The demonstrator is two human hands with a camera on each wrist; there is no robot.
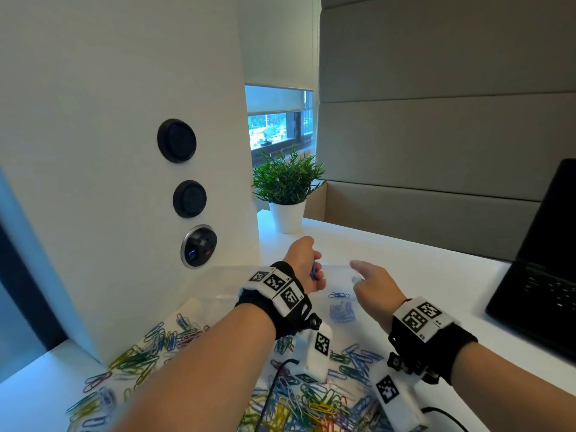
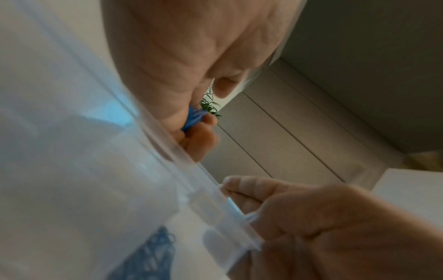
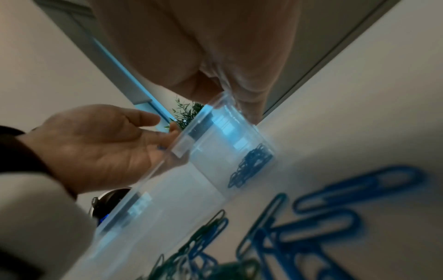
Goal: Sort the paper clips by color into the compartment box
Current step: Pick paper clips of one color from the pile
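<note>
The blue paper clips are sitting bunched between the curled fingers of the left hand, which is gripping them above the clear compartment box; their number cannot be counted, since only a small blue edge is showing. The box is standing on the white desk, just beyond the loose pile, and more blue clips are lying inside it on its right side (two small clusters are visible there through the plastic). The right hand is reaching over the right end of the box; in the wrist views its fingers appear to be curling onto the box rim, though blur is preventing a firm reading of the hold. The mixed pile of paper clips is spreading across the near desk in blue, green, yellow, red and white, too many and too tangled to count. Both wrists are wearing black bands with white panels carrying square black-and-white coded markers; small printed digits beside them are not legible. Three round fittings are sitting in a column on the white panel at left. One potted plant is standing at the far desk edge, and one dark laptop is standing open at right, its key legends unreadable.
</note>
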